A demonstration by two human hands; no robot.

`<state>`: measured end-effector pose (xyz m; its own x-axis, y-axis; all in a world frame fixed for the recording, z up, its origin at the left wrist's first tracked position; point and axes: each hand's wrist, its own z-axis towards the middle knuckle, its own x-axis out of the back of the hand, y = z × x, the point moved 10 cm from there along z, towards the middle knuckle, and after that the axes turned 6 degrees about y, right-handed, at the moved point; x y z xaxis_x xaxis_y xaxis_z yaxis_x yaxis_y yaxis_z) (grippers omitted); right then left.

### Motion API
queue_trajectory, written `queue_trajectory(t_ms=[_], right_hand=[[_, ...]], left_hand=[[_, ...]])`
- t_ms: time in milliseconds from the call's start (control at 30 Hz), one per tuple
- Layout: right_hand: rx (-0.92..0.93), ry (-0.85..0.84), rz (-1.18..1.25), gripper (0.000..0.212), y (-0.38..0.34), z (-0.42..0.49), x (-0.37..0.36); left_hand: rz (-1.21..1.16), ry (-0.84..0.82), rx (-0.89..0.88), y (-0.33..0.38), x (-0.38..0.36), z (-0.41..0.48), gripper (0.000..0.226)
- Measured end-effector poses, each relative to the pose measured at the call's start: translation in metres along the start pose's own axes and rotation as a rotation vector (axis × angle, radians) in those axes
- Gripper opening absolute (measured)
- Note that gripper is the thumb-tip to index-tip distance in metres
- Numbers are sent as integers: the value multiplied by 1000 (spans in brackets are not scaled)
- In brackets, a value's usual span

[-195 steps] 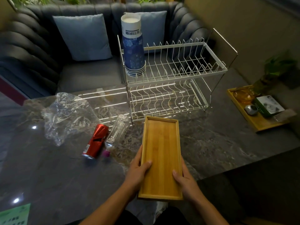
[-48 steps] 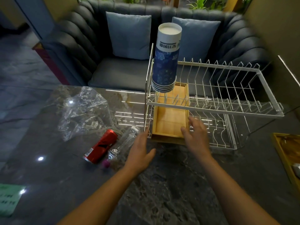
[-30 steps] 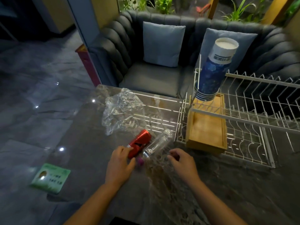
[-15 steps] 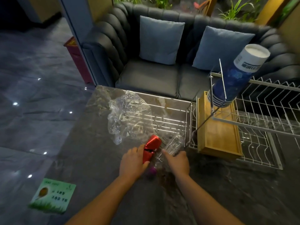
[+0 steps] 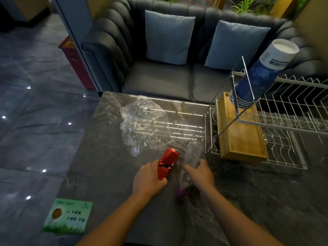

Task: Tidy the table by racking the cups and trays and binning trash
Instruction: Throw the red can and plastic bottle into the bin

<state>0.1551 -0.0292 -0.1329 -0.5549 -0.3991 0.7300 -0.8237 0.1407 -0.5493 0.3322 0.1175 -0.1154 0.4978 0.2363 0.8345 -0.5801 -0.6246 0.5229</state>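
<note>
My left hand (image 5: 148, 180) is closed around the lower end of a dented red can (image 5: 167, 163) lying on the dark marble table (image 5: 110, 166). My right hand (image 5: 200, 174) grips a crushed clear plastic bottle (image 5: 192, 155) with a purple cap (image 5: 181, 191), just right of the can. A crumpled clear plastic bag (image 5: 142, 121) lies behind them. The wooden tray (image 5: 239, 132) rests on the lower tier of the white wire rack (image 5: 291, 125). A stack of blue paper cups (image 5: 259, 75) sits upside down at the upper tier's left end.
A green printed card (image 5: 68, 216) lies at the table's near left corner. A dark sofa (image 5: 168, 77) with two blue cushions stands behind the table. Grey tiled floor (image 5: 35, 112) spreads to the left, with a red box (image 5: 74, 57) beside the sofa arm.
The tray went from my hands onto the rack's lower tier. Both hands then came back to the trash; the left closed on the can and the right on the bottle.
</note>
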Motion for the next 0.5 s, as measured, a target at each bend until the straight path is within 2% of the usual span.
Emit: queue_trajectory(t_ms=[233, 500], right_hand=[[179, -60, -40, 52, -2, -11, 6], [451, -205, -171, 55, -18, -35, 3]], left_hand=[[-30, 85, 31, 2, 14, -27, 53], [5, 242, 230, -17, 26, -98, 52]])
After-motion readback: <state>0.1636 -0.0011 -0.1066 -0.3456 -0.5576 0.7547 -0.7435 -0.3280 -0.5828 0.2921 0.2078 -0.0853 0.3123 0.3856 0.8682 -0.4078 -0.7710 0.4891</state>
